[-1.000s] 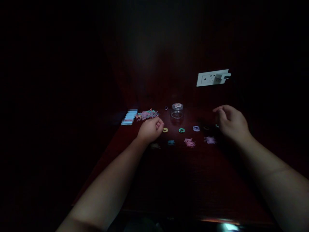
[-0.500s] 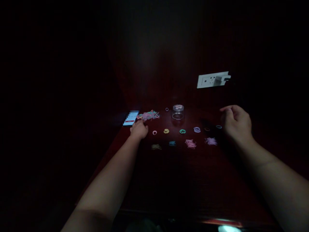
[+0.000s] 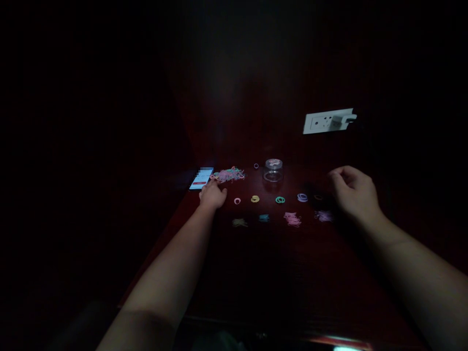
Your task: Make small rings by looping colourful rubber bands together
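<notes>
My left hand point(image 3: 213, 194) rests at the near edge of a mixed heap of small coloured bands point(image 3: 231, 174), beside the phone; its thumb stands apart from the fingers. At the right, my right hand point(image 3: 354, 189) is closed in a pinch above the table, and whatever it holds is too small to make out. Between the hands lie rings in a row: pink point(image 3: 237, 201), yellow point(image 3: 255, 199), green point(image 3: 280, 200), purple point(image 3: 302, 197) and brown point(image 3: 318, 197). Nearer sit piles of olive point(image 3: 240, 223), teal point(image 3: 263, 218), pink point(image 3: 292, 219) and purple bands point(image 3: 323, 216).
A clear lidded jar point(image 3: 273, 171) stands behind the rings, with one small ring point(image 3: 256, 166) to its left. The lit phone point(image 3: 201, 179) lies at the table's left edge. A white socket plate point(image 3: 329, 121) with a plug is on the back wall.
The view has shifted slightly, moving the table items a little right. My right hand has moved left relative to them and now hides the blue ring at the row's right end.
</notes>
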### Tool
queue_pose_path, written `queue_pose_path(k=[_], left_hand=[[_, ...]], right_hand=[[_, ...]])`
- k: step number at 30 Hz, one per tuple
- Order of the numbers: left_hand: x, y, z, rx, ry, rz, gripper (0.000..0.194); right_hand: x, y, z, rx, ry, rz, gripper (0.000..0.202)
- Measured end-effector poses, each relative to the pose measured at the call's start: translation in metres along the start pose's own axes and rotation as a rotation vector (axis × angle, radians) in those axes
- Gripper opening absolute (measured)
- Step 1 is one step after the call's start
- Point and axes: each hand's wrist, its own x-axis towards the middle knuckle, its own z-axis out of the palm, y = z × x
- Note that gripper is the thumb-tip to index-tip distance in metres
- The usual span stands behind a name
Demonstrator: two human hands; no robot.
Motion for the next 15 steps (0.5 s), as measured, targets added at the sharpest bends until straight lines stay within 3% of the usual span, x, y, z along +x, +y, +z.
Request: queue_pose_path(k=[8, 15], left_hand=[[0.0012, -0.0004, 0.0012, -0.065, 0.016, -0.032, 0.059], [0.0019, -0.0040, 0.0036, -0.177, 0.045, -0.042, 0.055]], right_hand=[[-0.0013, 0.0004, 0.0028, 0.018, -0.044, -0.001, 0.019], [-0.0031, -0.0041, 0.0034, 0.037, -0.070, 0.005, 0.018]])
